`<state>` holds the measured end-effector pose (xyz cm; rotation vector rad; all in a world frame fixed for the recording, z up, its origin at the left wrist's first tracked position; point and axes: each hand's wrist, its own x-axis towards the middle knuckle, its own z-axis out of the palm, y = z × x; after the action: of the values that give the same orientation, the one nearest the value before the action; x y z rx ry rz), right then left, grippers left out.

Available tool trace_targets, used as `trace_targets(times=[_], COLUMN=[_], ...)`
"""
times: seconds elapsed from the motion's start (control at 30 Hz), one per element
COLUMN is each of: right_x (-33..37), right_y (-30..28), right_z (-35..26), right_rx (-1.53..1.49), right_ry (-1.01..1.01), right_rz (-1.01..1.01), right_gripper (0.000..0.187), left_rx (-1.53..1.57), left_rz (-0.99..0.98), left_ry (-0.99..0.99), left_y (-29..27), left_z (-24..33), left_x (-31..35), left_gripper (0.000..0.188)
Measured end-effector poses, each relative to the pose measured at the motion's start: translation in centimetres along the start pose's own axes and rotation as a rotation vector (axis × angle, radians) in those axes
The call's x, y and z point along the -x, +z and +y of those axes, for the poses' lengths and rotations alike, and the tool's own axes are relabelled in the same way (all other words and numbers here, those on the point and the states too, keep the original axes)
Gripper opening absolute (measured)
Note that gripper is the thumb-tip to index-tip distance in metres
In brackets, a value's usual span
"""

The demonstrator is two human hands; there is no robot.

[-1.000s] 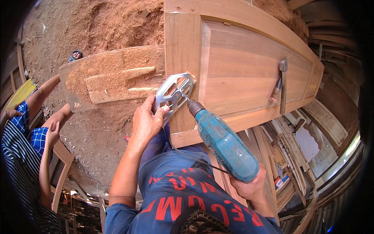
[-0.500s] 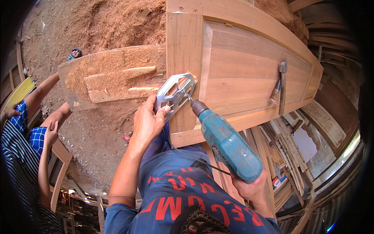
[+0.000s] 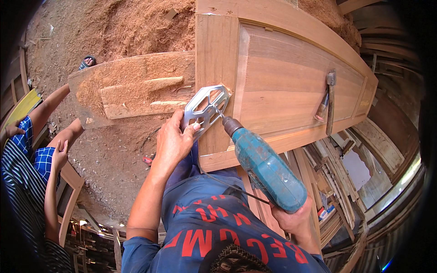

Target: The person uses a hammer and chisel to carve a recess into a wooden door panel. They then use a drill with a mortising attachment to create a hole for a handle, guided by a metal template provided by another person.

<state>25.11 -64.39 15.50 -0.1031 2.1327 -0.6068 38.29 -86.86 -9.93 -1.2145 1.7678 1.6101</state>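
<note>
My left hand [image 3: 175, 140] grips a silver metal plate with cut-out openings [image 3: 190, 110] by its near-left edge, thumb on top. The plate lies against the end of a panelled wooden door [image 3: 291, 86]. In my right hand [image 3: 293, 216] is a blue-green power drill [image 3: 268, 166], held by its rear; the fingers beneath are partly hidden. The drill's bit meets the middle of the metal plate. A dark cord runs from the drill across my shirt front.
On the door rest a hammer [image 3: 330, 98] and a chisel-like tool [image 3: 322, 107]. A sawdust-covered board [image 3: 91, 98] extends left from the door. At the left sits another person [image 3: 27, 168] in checked shorts. Scrap wood [image 3: 339, 177] is stacked at the right, sawdust heaped behind [image 3: 150, 27].
The whole view has shifted very slightly. Hands, plate and drill keep the same places relative to the door.
</note>
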Motion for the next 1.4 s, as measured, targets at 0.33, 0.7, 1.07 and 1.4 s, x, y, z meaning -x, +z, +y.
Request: trace_targets(times=[0.33,0.7,1.07,1.4], right_x=[0.2,-0.4,-1.1,-1.2], right_y=[0.2,1.4,1.0,0.8], right_z=[-0.7,-2.4,-3.1,-3.2], right_rx=[0.015,0.065,0.064,0.067], right_ry=[0.061,0.049,0.065,0.11], right_rz=[0.006,0.079,0.061,0.053], right_gripper=[0.038,0.02,0.017,0.016], left_rx=[-0.016,-0.052,-0.065,-0.084], left_rz=[0.008,0.007,0.009,-0.004], left_ry=[-0.003,0.011,0.004,0.014], left_y=[0.2,0.1,-0.3,-0.3], left_z=[-0.4,0.0,0.8,0.5], left_x=[0.1,0.0,0.2,0.0], left_gripper=[0.042,0.039,0.036,0.036])
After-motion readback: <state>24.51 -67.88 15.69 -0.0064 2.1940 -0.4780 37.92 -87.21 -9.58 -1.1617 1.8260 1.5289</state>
